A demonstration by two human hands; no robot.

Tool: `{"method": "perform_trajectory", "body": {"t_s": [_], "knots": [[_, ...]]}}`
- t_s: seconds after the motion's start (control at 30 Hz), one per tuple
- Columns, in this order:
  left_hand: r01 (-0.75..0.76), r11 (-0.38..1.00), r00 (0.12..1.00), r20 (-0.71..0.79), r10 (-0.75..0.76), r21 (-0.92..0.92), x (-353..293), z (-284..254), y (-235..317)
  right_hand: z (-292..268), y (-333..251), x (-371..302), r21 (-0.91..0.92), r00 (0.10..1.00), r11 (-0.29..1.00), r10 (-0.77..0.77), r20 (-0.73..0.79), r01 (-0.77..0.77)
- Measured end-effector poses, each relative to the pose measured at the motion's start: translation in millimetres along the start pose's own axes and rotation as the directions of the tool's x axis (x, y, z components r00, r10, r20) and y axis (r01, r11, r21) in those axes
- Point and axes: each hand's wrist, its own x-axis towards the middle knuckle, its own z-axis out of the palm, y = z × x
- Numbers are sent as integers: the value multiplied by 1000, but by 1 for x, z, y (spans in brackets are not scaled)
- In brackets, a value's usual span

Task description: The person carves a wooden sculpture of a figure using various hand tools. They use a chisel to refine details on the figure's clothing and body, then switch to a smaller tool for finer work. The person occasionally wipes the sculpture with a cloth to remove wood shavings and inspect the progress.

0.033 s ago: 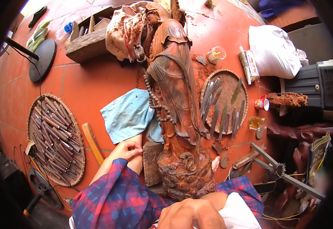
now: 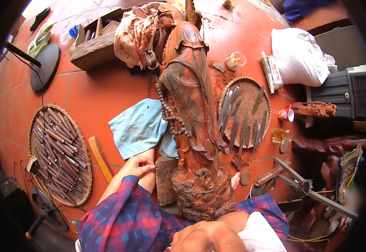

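A large carved wooden statue (image 2: 186, 96) of a robed figure with a string of beads lies lengthwise before me, its carved base (image 2: 204, 191) close to my lap. My left hand (image 2: 140, 166) rests on my bare shin, fingers curled together, and nothing shows in them. Beside it stands a rough wooden block (image 2: 166, 179), against the statue's base. My right hand (image 2: 208, 237) is at the lower edge, near my lap, knuckles toward me; its fingers are hidden. A light blue cloth (image 2: 137, 128) covers my lower leg just beyond my left hand.
On the left a round woven tray (image 2: 89, 178) holds many chisels, with a wooden mallet-like bar (image 2: 100, 158) beside it. Flat metal blades lie on another woven tray (image 2: 256, 86) at right. A red-and-white mug (image 2: 286, 113), a glass (image 2: 279, 135) and a white sack (image 2: 298, 56) stand further right.
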Motion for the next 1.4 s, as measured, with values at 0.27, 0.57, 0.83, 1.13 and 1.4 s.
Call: {"method": "perform_trajectory", "body": {"t_s": [0.27,0.57,0.83,1.13,1.4], "knots": [[19,999,999,-41,-18,28,0,0,-7,12,6,-8,209,984,962,176,9,-174],[19,1000,1000,-20,-19,14,-3,-5,-11,26,15,-4,365,964,904,261,-56,-223],[-36,999,999,30,35,9,-3,-3,-2,13,8,-11,263,951,920,307,-22,-291],[-72,997,997,32,72,22,-1,-4,-4,11,20,-14,368,963,900,267,-42,-234],[-78,997,997,29,78,1,4,-1,-8,7,11,-14,195,968,953,245,-51,-231]]}}
